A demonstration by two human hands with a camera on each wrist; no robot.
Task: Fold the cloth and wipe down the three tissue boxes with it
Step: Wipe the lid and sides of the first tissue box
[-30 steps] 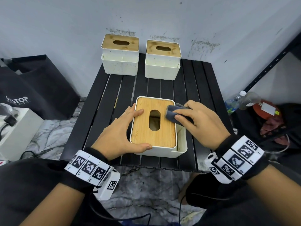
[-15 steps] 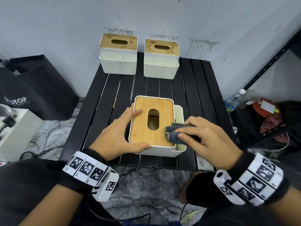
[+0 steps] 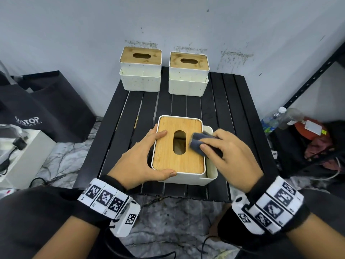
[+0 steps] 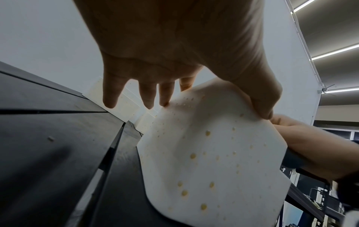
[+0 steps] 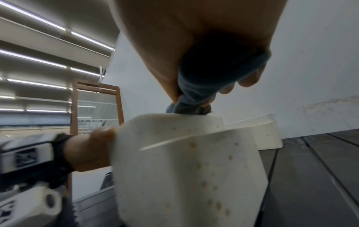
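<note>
A white tissue box with a wooden lid (image 3: 168,157) stands near the front of the black slatted table (image 3: 220,101). My left hand (image 3: 165,153) braces its front left corner, with straight fingers on the lid's left edge and the thumb along the front. My right hand (image 3: 202,144) grips a folded grey-blue cloth (image 3: 194,143) and presses it on the right side of the lid, beside the slot. The left wrist view shows the box's speckled wall (image 4: 213,153); the right wrist view shows the cloth (image 5: 196,86) above the box (image 5: 184,169). Two more tissue boxes (image 3: 141,70) (image 3: 188,73) stand at the back.
A black bag (image 3: 46,109) and a white box (image 3: 24,156) sit on the floor at the left. Bottles (image 3: 276,118) and a black shelf frame (image 3: 317,81) are at the right. The wall rises right behind the two back boxes.
My right hand slid the cloth from the lid's far right toward its front right corner, then back to the middle of the right side. The left hand has stayed on the box.
</note>
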